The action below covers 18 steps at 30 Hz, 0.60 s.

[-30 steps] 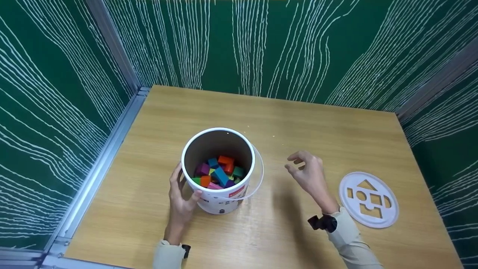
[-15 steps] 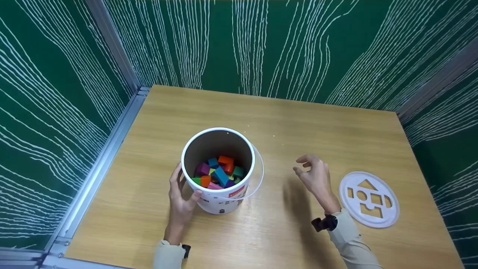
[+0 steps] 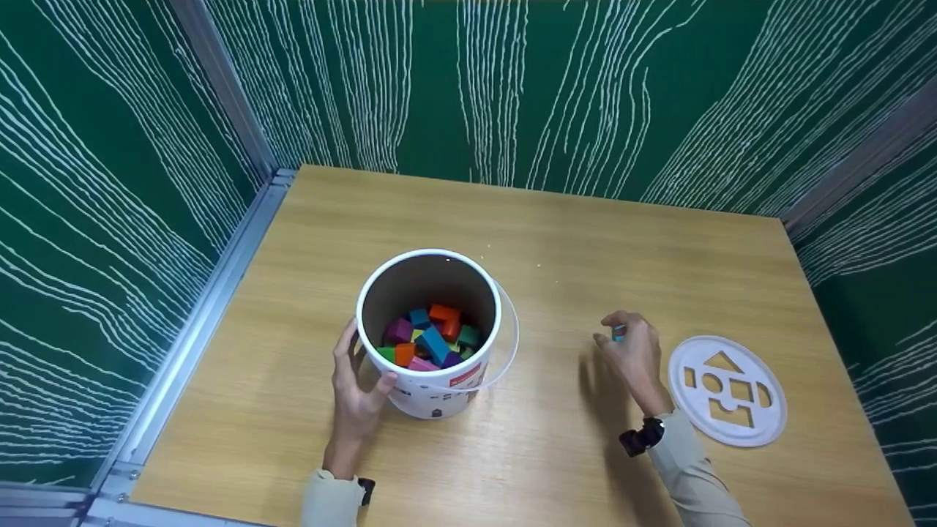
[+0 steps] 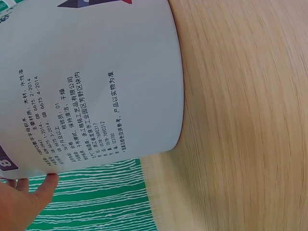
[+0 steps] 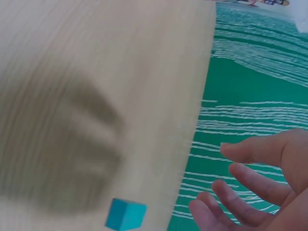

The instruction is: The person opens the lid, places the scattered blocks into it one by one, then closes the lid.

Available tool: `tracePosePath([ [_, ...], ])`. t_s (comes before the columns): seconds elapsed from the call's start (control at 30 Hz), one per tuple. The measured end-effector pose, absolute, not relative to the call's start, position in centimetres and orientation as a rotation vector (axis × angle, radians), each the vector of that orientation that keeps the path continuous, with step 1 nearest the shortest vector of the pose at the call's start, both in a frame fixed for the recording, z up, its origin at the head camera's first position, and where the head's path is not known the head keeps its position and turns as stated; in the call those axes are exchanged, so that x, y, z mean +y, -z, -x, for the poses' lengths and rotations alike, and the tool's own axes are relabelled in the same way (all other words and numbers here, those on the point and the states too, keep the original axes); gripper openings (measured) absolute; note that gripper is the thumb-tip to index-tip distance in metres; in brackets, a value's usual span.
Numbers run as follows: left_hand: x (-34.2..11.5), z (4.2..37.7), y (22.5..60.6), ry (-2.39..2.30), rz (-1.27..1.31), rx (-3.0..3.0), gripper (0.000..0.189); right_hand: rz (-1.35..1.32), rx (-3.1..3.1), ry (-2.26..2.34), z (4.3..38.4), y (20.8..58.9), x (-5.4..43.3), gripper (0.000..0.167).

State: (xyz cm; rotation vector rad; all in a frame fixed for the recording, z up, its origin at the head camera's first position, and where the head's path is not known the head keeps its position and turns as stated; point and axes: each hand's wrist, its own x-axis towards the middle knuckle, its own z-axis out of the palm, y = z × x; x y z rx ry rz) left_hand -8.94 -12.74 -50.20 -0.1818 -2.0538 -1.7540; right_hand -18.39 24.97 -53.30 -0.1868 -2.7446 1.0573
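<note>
A white bucket (image 3: 430,401) stands on the table with several coloured wooden blocks (image 3: 433,344) piled at its bottom. My left hand (image 3: 355,402) grips its left side near the rim, thumb at the front. In the left wrist view that hand (image 4: 21,204) touches the printed bucket wall (image 4: 139,86). To the right of the bucket, my right hand (image 3: 635,355) hovers with fingers bent and spread from the thumb. A teal block (image 3: 618,333) shows through the gap. The right wrist view has this block (image 5: 126,214) apart from the fingers; whether it touches the table I cannot tell.
A round white lid (image 3: 761,432) with shaped cutouts lies on the table right of my right hand. The bucket's clear handle (image 3: 514,333) hangs down on its right side. Green walls with white lines and a metal rail (image 3: 187,318) border the wooden table (image 3: 556,227).
My right hand has moved rightward and slightly toward me, away from the bucket. The teal block has come into sight between its fingers and thumb. The left hand and bucket stay put.
</note>
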Motion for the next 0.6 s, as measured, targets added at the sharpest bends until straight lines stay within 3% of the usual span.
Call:
tracePosePath([
  [0.43,-12.8,9.1,50.6,1.731,0.240,-1.992,0.077,0.252,-2.769,-0.986,18.5,55.7,27.1,0.023],
  [0.6,-13.3,9.7,52.6,1.726,0.217,-2.020,0.079,0.285,-2.802,-0.995,18.7,56.3,27.8,0.025],
])
